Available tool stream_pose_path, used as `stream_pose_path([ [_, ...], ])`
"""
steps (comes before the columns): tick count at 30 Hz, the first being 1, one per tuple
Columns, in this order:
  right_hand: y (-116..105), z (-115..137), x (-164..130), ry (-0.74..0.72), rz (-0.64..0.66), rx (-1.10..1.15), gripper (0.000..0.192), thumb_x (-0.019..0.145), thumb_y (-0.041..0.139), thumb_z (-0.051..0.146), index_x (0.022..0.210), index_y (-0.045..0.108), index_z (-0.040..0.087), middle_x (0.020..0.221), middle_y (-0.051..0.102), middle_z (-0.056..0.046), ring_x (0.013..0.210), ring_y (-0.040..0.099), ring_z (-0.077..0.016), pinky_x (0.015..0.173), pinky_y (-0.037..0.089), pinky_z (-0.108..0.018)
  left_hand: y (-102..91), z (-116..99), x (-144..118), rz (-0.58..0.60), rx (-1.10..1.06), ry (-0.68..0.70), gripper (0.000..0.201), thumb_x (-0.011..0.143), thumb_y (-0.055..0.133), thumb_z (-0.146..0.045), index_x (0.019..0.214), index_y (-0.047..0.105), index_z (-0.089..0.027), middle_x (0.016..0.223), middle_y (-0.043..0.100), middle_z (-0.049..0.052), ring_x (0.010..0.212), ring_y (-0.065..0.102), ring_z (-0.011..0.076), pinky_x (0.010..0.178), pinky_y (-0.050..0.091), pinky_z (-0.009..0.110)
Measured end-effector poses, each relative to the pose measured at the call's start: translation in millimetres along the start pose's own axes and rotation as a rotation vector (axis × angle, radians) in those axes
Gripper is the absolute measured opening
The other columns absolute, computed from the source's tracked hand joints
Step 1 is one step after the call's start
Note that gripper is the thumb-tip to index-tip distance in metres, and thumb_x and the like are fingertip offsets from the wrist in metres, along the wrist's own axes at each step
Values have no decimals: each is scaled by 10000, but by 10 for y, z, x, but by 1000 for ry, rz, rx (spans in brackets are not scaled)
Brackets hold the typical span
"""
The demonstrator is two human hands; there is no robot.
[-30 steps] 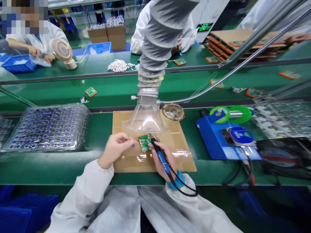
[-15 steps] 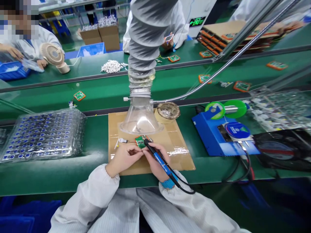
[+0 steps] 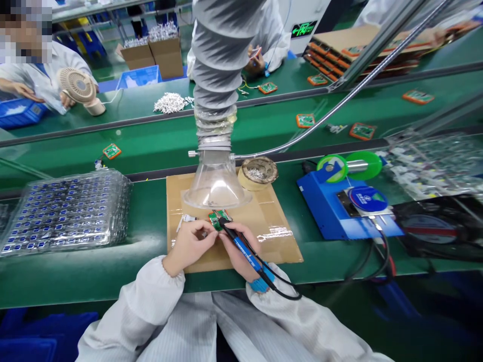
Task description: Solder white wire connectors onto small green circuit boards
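A small green circuit board (image 3: 216, 218) lies on a brown cardboard mat (image 3: 275, 236) under a clear fume funnel (image 3: 216, 183). My right hand (image 3: 238, 251) grips a blue soldering iron (image 3: 241, 247) like a pen, its tip resting on the board. My left hand (image 3: 188, 246) is pinched shut beside the board's left edge; what it holds is too small to make out. A white connector (image 3: 187, 218) with thin wires lies just left of the board.
Clear trays of blue parts (image 3: 66, 208) sit at left. A solder-tip cleaner tin (image 3: 258, 172) stands behind the mat, a blue soldering station (image 3: 345, 208) with a green spool (image 3: 349, 166) at right. Boards ride the conveyor (image 3: 158, 143). Other workers sit across.
My left hand has moved right, up against the board, and the iron tip has come down onto it. The white connector now lies exposed left of the board.
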State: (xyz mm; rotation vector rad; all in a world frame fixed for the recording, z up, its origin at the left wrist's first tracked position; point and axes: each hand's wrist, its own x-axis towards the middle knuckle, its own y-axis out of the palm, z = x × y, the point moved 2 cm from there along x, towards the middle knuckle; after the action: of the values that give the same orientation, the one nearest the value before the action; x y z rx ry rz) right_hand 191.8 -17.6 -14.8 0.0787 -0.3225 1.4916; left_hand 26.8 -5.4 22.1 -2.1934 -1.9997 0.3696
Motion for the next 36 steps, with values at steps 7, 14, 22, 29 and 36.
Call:
stream_pose_path([
  [7, -275, -33, -18, -7, -137, -82, 215, 874, 782, 330, 1066, 722, 255, 1042, 797, -60, 921, 787, -229, 852, 653, -365, -144, 52, 137, -69, 476, 160, 142, 824, 670, -174, 691, 689, -220, 864, 715, 40, 939, 627, 234, 944, 430, 436],
  [14, -556, -146, -101, -54, -83, -161, 158, 941, 672, 352, 1059, 734, 266, 955, 790, -52, 861, 777, -236, 759, 644, -374, -161, 141, 262, 30, 542, 61, 170, 818, 671, -136, 663, 698, -200, 875, 721, 39, 936, 629, 234, 914, 415, 419],
  [22, -472, -119, -86, -70, 7, -245, 97, 916, 675, 301, 984, 728, 257, 918, 790, -47, 837, 766, -225, 753, 624, -352, -156, 131, 298, 63, 552, 52, 209, 807, 643, -114, 613, 659, -188, 799, 709, 29, 851, 608, 214, 870, 423, 388],
  [29, -432, 1, -12, -143, 34, -261, 79, 910, 674, 276, 974, 710, 246, 889, 793, -38, 794, 769, -205, 700, 614, -316, -157, 109, 302, 76, 557, 29, 204, 799, 647, -122, 610, 659, -197, 794, 707, 25, 874, 601, 216, 858, 442, 358],
  [36, -415, 10, -4, -181, 20, -272, 48, 895, 684, 265, 932, 701, 240, 848, 779, -37, 739, 760, -195, 655, 596, -303, -155, 115, 304, 78, 547, 26, 206, 796, 639, -126, 604, 643, -198, 781, 704, 16, 879, 598, 219, 836, 436, 352],
])
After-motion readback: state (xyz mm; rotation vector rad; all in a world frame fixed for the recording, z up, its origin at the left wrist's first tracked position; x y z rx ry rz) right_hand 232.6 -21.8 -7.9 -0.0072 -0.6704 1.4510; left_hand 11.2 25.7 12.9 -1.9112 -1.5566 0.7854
